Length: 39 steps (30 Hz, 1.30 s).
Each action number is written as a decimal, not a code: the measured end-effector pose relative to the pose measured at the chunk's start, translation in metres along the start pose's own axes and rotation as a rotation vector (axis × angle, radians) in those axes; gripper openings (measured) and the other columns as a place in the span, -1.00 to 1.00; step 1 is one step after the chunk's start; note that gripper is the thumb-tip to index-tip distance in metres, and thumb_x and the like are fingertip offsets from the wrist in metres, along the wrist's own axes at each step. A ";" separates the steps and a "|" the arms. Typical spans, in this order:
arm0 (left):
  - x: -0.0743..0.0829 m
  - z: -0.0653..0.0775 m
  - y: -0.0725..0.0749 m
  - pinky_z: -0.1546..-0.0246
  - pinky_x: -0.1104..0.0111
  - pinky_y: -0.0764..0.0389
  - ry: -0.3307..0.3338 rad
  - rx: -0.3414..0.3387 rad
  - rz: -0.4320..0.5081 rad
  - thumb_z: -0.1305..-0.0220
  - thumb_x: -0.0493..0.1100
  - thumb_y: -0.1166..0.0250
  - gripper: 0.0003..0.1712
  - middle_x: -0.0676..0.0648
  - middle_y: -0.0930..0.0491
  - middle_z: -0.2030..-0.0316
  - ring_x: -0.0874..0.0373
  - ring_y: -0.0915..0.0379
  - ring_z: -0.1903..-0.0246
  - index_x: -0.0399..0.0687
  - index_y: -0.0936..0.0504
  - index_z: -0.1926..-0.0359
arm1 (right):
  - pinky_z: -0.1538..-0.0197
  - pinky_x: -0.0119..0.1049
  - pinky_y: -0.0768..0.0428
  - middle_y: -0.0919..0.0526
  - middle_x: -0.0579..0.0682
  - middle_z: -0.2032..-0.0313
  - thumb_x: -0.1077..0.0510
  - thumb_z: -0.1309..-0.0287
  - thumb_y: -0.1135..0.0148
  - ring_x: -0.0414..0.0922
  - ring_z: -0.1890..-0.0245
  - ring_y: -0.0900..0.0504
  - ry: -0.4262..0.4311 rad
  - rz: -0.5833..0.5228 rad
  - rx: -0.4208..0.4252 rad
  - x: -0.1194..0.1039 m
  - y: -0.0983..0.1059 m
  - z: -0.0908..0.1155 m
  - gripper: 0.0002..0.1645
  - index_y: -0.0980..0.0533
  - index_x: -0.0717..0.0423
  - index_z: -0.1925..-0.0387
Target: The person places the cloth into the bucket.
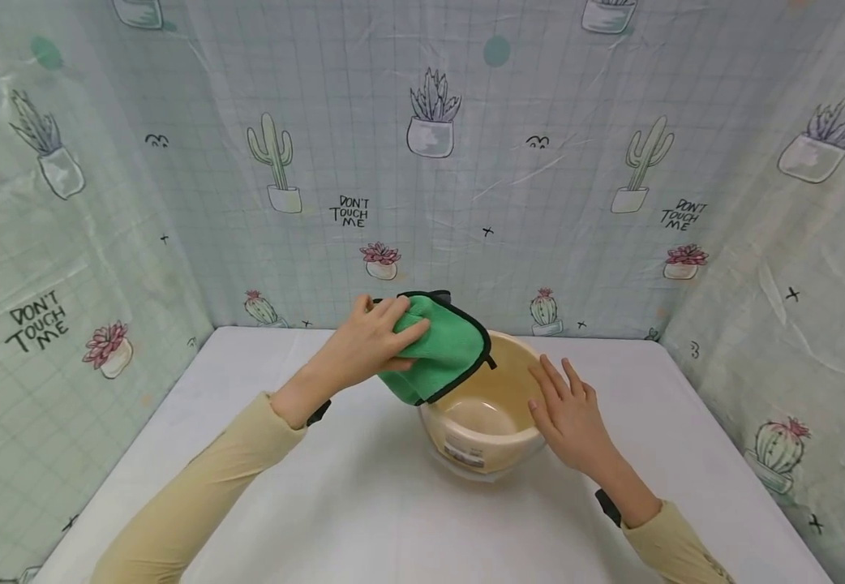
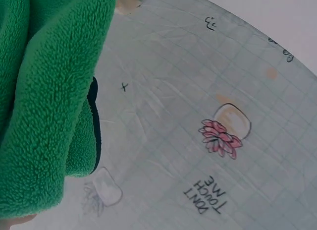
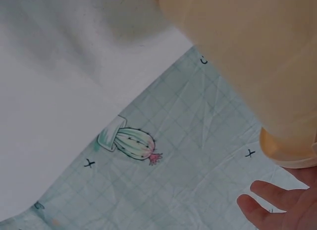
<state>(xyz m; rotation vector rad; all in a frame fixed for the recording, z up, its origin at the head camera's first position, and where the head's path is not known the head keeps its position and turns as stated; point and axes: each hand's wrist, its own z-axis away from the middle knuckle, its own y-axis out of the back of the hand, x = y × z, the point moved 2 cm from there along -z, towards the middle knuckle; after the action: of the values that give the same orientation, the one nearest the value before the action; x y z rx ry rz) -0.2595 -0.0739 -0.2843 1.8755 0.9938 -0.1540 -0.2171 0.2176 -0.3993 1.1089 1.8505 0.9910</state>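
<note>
A green towelling cloth (image 1: 440, 345) with black edging and a small loop hangs over the left part of a cream plastic bowl (image 1: 452, 454). My left hand (image 1: 375, 341) grips the cloth from above, its fingers spread across the folds. Thick green pile (image 2: 59, 106) fills the left side of the left wrist view and hides most of that hand. At the bowl's right rim, my right hand (image 1: 572, 418) rests with fairly straight, spread fingers. In the right wrist view, the bowl's outer wall (image 3: 237, 51) runs down to its rim, with fingers (image 3: 277, 195) right beside it.
The bowl stands on a white table (image 1: 306, 503) and bears a label (image 1: 464, 452) on its front. Behind and on both sides hangs a cactus-patterned curtain (image 1: 481, 186), meeting the table's edges.
</note>
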 end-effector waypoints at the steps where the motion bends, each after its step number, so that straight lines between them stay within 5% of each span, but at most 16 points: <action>1: 0.001 -0.004 0.001 0.38 0.19 -0.24 -0.005 0.003 0.000 0.07 0.24 -0.27 -0.40 -0.13 -0.36 0.20 0.07 -0.32 0.30 0.08 -0.40 0.04 | -0.10 0.26 -0.10 -0.11 0.18 -0.32 -0.03 -0.24 0.15 0.27 -0.30 0.03 -0.003 0.000 -0.001 0.000 0.000 0.000 -0.40 -0.19 0.12 -0.26; 14: 0.016 -0.050 -0.002 0.33 0.20 -0.28 0.004 0.075 -0.017 0.01 0.28 -0.19 -0.42 -0.12 -0.38 0.18 0.11 -0.35 0.30 0.10 -0.41 0.02 | -0.07 0.22 -0.12 -0.16 0.20 -0.29 -0.02 -0.25 0.16 0.29 -0.28 -0.02 0.022 0.007 0.039 0.002 0.001 0.004 -0.41 -0.20 0.18 -0.25; 20: 0.031 -0.047 -0.024 0.36 0.21 -0.31 -0.015 -0.030 0.011 -0.04 0.30 -0.13 -0.46 -0.09 -0.39 0.16 0.14 -0.38 0.33 0.16 -0.41 0.02 | -0.12 0.27 0.00 -0.22 0.19 -0.27 -0.06 -0.24 0.17 0.26 -0.30 0.01 0.032 0.106 0.046 0.000 0.003 0.002 -0.40 -0.28 0.23 -0.19; 28: 0.058 -0.042 -0.054 0.07 0.00 -0.38 -0.021 -0.303 0.128 -0.12 0.33 0.00 -0.42 -0.05 -0.38 -0.04 0.08 -0.40 0.08 0.30 -0.37 -0.14 | -0.13 0.34 0.10 -0.29 0.18 -0.23 -0.06 -0.20 0.14 0.25 -0.29 -0.03 -0.018 0.178 0.088 -0.006 0.006 0.005 -0.34 -0.24 0.29 -0.21; 39: 0.059 -0.032 -0.037 0.04 0.00 -0.34 -0.004 -0.152 0.127 -0.19 0.26 -0.02 -0.55 0.02 -0.44 0.00 0.09 -0.40 0.10 0.31 -0.43 -0.07 | -0.14 0.34 0.15 -0.23 0.21 -0.26 -0.08 -0.24 0.20 0.27 -0.30 0.01 -0.056 0.161 0.033 -0.010 0.005 0.006 -0.32 -0.18 0.31 -0.24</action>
<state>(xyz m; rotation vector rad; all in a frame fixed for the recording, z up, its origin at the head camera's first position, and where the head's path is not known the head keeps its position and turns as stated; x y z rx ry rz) -0.2558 -0.0076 -0.3222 1.7912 0.8566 -0.0062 -0.2065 0.2115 -0.3951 1.3088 1.7601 1.0124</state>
